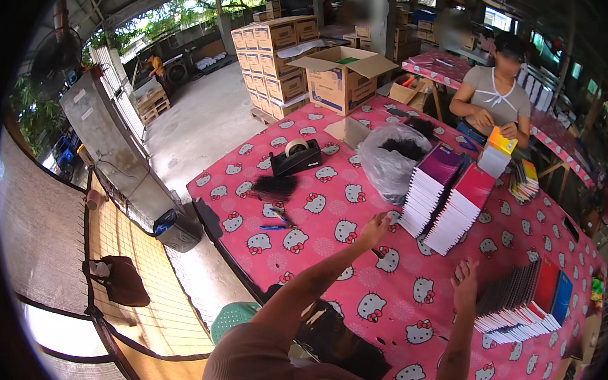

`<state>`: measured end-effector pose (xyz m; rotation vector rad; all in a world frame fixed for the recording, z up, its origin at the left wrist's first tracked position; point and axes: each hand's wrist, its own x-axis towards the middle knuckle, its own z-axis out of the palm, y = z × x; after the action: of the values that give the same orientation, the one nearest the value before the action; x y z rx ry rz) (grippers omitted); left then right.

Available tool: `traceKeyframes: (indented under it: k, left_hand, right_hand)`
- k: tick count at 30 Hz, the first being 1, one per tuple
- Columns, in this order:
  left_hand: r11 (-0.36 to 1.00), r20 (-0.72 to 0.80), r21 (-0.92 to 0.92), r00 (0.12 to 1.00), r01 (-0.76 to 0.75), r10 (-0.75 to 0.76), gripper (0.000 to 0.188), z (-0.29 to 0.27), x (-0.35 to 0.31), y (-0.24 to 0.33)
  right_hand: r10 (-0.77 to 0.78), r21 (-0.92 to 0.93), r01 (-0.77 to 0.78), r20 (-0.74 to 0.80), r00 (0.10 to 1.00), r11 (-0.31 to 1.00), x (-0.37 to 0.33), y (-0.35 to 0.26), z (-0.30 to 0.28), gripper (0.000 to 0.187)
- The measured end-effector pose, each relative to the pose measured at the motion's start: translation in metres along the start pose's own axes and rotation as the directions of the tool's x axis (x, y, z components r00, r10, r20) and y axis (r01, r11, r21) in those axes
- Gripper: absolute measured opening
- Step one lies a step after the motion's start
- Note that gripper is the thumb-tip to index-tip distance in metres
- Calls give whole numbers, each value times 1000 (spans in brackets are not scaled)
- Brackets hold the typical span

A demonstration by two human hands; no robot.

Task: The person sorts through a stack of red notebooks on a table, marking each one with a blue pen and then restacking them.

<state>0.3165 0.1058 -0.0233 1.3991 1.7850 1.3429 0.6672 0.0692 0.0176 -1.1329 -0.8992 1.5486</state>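
Note:
My left hand [376, 229] reaches over the table beside the near left side of a tall stack of purple-covered spiral notebooks [439, 163]. Its fingers look stretched out, with nothing visible in them. Close by stands a matching stack of red-covered notebooks [473, 185], white page edges toward me. My right hand [464, 275] is held just in front of the red stack, apart from it, fingers spread and holding nothing. To its right, a leaning row of spiral notebooks [511, 301] with red and blue covers lies on the table.
A clear plastic bag [381, 170] with black contents sits behind the stacks. Left of it are a tape dispenser [296, 159], a black bundle [275, 186] and blue-handled tools [274, 226]. An open carton [337, 85] stands at the far edge. Across the table, a person [496, 97] handles yellow-covered notebooks [499, 148].

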Motion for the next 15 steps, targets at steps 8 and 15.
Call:
traceKeyframes:
  k: [8,15]
  left_hand:
    - [871,537,-218,799,440,-269,70,33,98,-8]
    - [712,427,-671,678,-206,598,46,65,124,-11]
  right_hand:
    - [118,351,-76,-100,988,933,134,-6,39,73]
    - [25,476,-57,72,997,878,158,-1,47,57]
